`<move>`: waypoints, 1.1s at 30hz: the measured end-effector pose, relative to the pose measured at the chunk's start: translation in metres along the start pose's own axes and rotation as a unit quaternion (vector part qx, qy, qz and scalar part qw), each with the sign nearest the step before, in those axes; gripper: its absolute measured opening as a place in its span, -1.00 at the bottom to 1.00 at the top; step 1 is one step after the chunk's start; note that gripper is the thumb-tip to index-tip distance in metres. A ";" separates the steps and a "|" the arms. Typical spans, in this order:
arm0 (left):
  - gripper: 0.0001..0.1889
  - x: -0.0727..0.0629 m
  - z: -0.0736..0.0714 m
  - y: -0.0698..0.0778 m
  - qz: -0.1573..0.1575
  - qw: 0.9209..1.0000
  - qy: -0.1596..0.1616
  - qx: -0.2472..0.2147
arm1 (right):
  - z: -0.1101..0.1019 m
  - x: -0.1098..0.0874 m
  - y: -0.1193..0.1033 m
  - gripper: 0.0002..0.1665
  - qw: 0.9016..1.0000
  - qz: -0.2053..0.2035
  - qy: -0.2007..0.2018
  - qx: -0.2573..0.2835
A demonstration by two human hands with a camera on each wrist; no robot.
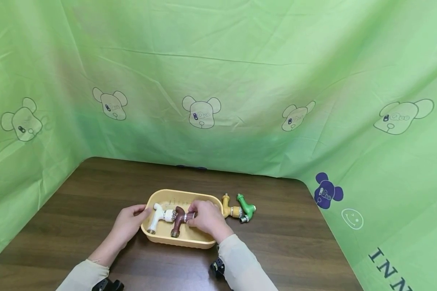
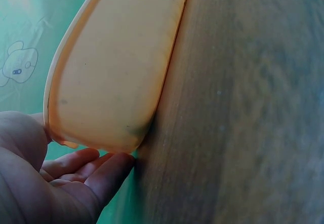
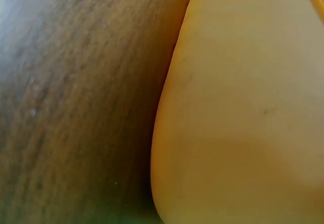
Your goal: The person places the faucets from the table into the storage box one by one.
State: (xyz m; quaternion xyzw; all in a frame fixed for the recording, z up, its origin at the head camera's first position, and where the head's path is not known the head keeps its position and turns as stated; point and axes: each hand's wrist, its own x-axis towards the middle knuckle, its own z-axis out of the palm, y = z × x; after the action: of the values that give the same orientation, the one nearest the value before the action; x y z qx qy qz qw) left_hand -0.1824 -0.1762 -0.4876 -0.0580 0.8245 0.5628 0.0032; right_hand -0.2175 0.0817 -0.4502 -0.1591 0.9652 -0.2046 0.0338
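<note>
On the cloth (image 1: pixel 247 40) I read "Quo" on the bear head (image 1: pixel 202 121) behind the tub (image 1: pixel 180 242) and on the big head (image 1: pixel 395 125) far right of it. "INN" (image 1: pixel 387 268), cut off, also right of the tub, below a smiley (image 1: pixel 352 218). Rest too small for me.

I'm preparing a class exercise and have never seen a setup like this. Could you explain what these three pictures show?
There is no robot here, just a person's two bare hands. The wide picture comes from a camera worn on the head, looking forward and down. The other two come from wrist cameras and mostly show the outside of a yellow plastic tray and the wooden table beneath it.

The left hand holds the tray's left end. The right hand pinches the handle of a brown tap inside the tray, beside a white tap. A yellow tap and a green tap lie on the table just right of the tray.
</note>
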 end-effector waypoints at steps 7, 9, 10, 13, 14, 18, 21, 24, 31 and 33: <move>-0.57 0.001 0.001 -0.001 0.001 1.000 0.004 -0.008 | -0.001 -0.002 0.001 -0.64 1.000 -0.012 -0.001 -0.005; -0.57 0.001 0.002 -0.001 0.002 1.000 0.006 -0.006 | -0.001 -0.002 0.002 -0.64 1.000 -0.018 0.001 -0.010; -0.57 0.001 0.002 -0.002 0.002 1.000 0.007 -0.006 | -0.001 -0.002 0.003 -0.63 1.000 -0.023 0.003 -0.012; -0.57 0.002 0.002 -0.002 0.002 1.000 0.008 -0.005 | -0.002 -0.003 0.005 -0.61 0.999 -0.032 0.006 -0.015; -0.57 0.002 0.002 -0.003 0.002 1.000 0.009 -0.005 | -0.003 -0.003 0.006 -0.61 0.999 -0.035 0.007 -0.014; -0.57 0.001 0.002 -0.003 0.000 1.000 0.008 -0.004 | -0.006 -0.004 0.009 -0.60 0.999 -0.035 0.008 -0.001; -0.57 0.001 0.002 -0.003 0.000 1.000 0.009 -0.007 | -0.009 -0.006 0.009 -0.60 0.999 -0.033 0.005 0.017; -0.57 0.002 0.001 -0.003 0.000 1.000 0.009 -0.007 | -0.012 -0.007 0.008 -0.60 0.999 -0.033 0.004 0.036; -0.56 0.001 0.001 -0.002 -0.002 1.000 0.008 0.000 | -0.018 -0.011 0.011 -0.62 0.996 -0.056 0.015 0.062; -0.55 0.001 0.001 -0.002 -0.001 1.000 0.007 0.003 | -0.019 -0.013 0.013 -0.62 0.996 -0.066 0.019 0.063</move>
State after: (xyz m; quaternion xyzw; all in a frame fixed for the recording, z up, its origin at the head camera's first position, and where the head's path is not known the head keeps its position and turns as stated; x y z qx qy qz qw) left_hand -0.1836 -0.1762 -0.4894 -0.0626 0.8262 0.5599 -0.0019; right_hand -0.2117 0.1045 -0.4381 -0.2163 0.9381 -0.2702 0.0121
